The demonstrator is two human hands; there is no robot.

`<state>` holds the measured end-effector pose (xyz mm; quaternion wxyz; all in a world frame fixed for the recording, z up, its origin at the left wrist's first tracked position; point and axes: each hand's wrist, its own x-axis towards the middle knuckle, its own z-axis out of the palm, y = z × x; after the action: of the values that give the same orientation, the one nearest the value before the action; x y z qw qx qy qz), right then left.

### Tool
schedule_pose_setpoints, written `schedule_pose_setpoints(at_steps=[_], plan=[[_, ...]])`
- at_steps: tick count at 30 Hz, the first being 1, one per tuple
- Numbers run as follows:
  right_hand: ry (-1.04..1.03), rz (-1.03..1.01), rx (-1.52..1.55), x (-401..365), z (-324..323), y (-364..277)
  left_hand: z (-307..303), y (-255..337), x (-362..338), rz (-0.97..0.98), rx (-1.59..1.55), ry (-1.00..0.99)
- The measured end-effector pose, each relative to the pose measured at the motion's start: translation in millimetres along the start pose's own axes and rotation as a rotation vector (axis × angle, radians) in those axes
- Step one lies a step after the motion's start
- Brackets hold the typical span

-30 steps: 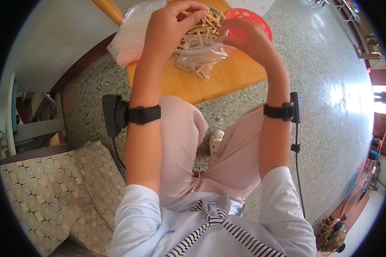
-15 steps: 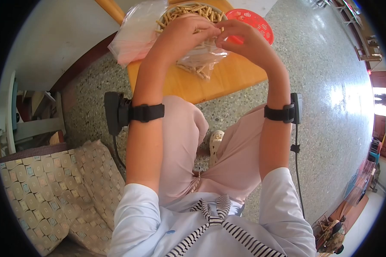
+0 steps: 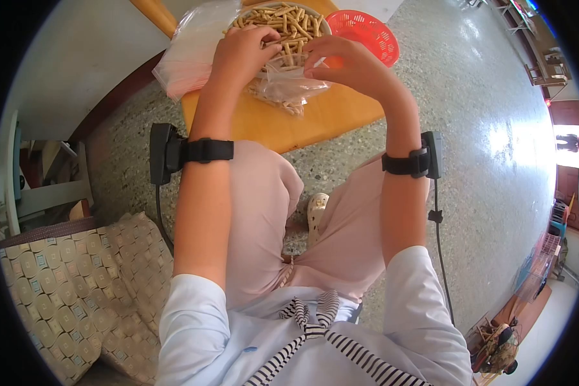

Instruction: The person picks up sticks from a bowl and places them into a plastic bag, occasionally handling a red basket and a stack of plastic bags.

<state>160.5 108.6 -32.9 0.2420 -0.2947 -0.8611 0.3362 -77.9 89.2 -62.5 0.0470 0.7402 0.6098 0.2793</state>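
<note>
A round bowl heaped with short tan sticks [image 3: 296, 22], which look like snack sticks, stands on the wooden table [image 3: 289, 132]. My left hand [image 3: 243, 53] is over the left side of the heap, fingers bent and thumb apart from them; nothing shows between them. With its fingertips my right hand [image 3: 344, 59] pinches the upper edge of a clear plastic bag [image 3: 296, 82]. Some sticks lie in the bottom of this bag, which rests on the table in front of the bowl.
A stack of clear plastic bags [image 3: 190, 55] lies left of the bowl. To its right is a red perforated basket [image 3: 373, 35]. A patterned cloth cover [image 3: 77, 276] is at lower left, and speckled floor [image 3: 476, 193] stretches to the right.
My left hand has moved left, away from my right hand and onto the heap of sticks. The right hand stays at the bag's edge. The whole view has shifted slightly.
</note>
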Motion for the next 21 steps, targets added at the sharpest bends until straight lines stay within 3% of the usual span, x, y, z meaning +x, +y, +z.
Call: schedule_pose_setpoints(at_steps=[8, 13, 16, 21], plan=[[-0.026, -0.004, 0.021, 2, 5, 11, 8, 2, 1, 0.066, 0.090, 0.022], [0.039, 0.004, -0.002, 4, 8, 11, 3, 4, 4, 0.016, -0.061, 0.168], [0.045, 0.037, -0.023, 4, 10, 9, 5, 2, 2, -0.072, -0.133, 0.024], [0.048, 0.058, -0.007, 7, 16, 10, 3, 6, 0, -0.076, -0.144, 0.036]])
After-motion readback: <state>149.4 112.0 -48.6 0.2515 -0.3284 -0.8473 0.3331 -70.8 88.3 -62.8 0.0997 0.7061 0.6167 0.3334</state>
